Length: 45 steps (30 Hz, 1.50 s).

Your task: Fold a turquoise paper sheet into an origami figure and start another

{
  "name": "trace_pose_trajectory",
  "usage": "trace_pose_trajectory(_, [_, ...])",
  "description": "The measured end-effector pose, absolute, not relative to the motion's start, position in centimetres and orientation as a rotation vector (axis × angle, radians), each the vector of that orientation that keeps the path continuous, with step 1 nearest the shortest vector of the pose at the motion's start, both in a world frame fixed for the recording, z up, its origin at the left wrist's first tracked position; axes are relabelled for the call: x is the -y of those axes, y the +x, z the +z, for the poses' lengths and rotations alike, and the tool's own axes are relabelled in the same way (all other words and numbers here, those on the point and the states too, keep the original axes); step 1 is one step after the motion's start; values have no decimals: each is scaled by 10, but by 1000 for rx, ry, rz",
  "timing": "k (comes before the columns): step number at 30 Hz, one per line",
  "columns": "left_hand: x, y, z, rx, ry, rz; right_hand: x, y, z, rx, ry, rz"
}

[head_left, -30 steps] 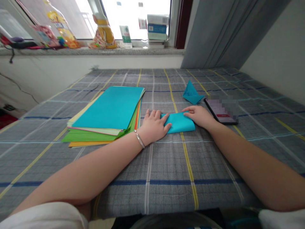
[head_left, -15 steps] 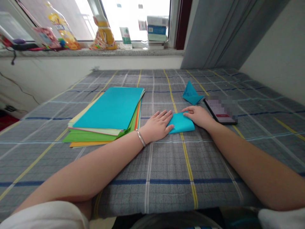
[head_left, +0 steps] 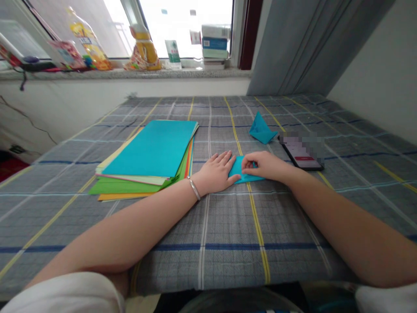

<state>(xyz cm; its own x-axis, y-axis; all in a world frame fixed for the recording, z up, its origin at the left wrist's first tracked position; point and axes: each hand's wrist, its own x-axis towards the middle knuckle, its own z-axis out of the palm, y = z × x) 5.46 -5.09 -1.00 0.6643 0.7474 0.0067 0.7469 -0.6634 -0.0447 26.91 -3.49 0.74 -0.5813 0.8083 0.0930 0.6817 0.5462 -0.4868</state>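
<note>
A small folded turquoise paper (head_left: 239, 168) lies on the grey checked cloth (head_left: 228, 226) in the middle. My left hand (head_left: 215, 172) rests flat on its left part, fingers stretched out. My right hand (head_left: 264, 166) lies over its right part, fingers curled and pinching the paper near its top edge. Most of the paper is hidden under the two hands.
A stack of coloured sheets (head_left: 150, 154), turquoise on top, lies to the left. A folded turquoise paper shape (head_left: 260, 129) and a phone (head_left: 301, 151) sit at the right. Bottles and boxes stand on the windowsill (head_left: 130, 71). A grey curtain (head_left: 302, 43) hangs at the back right.
My right hand has slid left over the folded paper and its fingers have curled onto it. My left hand has shifted slightly right and stays flat. Less of the paper shows.
</note>
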Motion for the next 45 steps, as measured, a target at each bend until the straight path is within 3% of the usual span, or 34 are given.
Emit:
trace_pose_trajectory(11, [47,52,-11,1242,-2862,52,37,258,11,2598,-1400,748])
trace_pose_trajectory(24, [46,51,-8,1253,-2888,80,44,245,14,2624,-1703,475])
trace_pose_trajectory(45, [44,42,14,1202,-2956,235,43,262,28,2669,-1999,478])
